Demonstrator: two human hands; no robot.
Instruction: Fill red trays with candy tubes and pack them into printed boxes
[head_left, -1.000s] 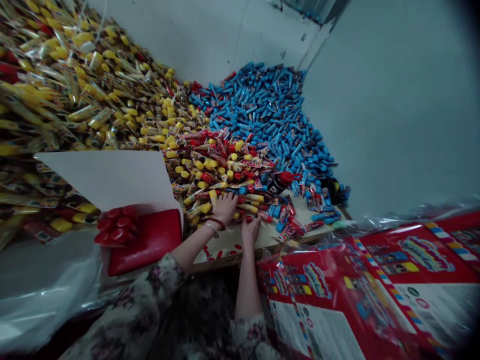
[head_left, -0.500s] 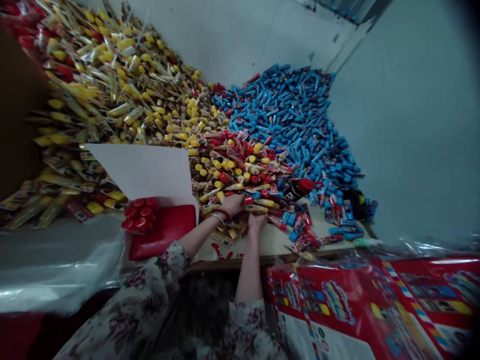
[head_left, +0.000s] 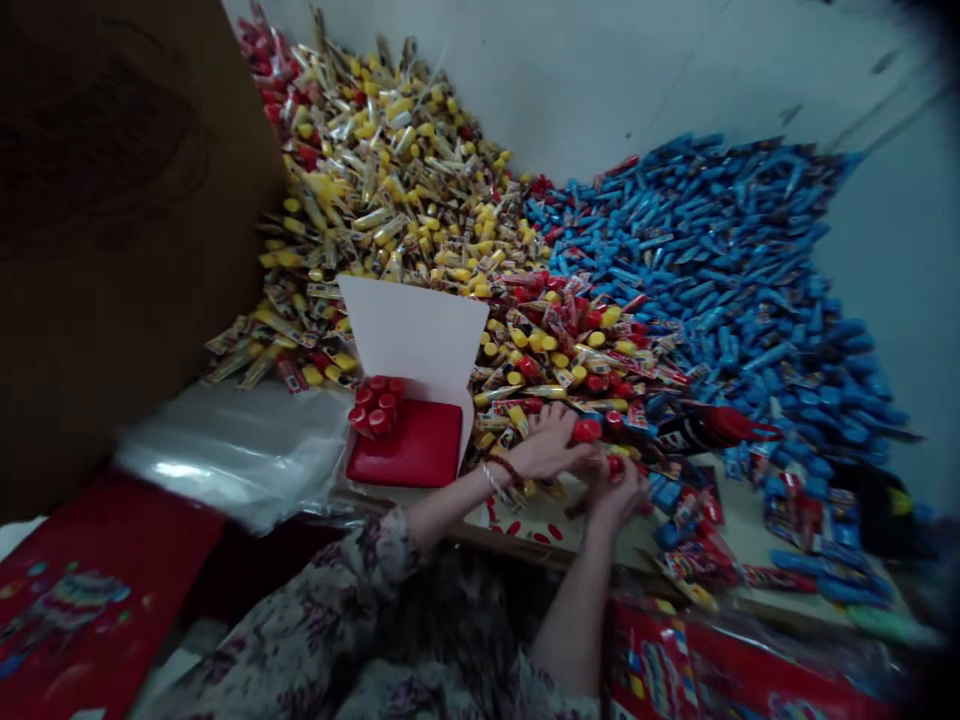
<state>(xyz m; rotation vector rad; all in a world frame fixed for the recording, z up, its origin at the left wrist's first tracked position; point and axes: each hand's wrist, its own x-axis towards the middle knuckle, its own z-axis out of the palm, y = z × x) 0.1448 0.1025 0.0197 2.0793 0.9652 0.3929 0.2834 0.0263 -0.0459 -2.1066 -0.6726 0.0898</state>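
Three heaps of wrapped candy tubes, yellow-capped, blue and mixed red-and-yellow, cover the surface against a wall. A white card stands behind a red tray holding a cluster of red caps. Left grip curls closed on a red-capped tube at the mixed heap's front edge. Right grip is pressed together just beside it; whatever it pinches is hidden, can't tell. Tube looks light, stiff, slippery in its wrapper; firmest hold is around the cap.
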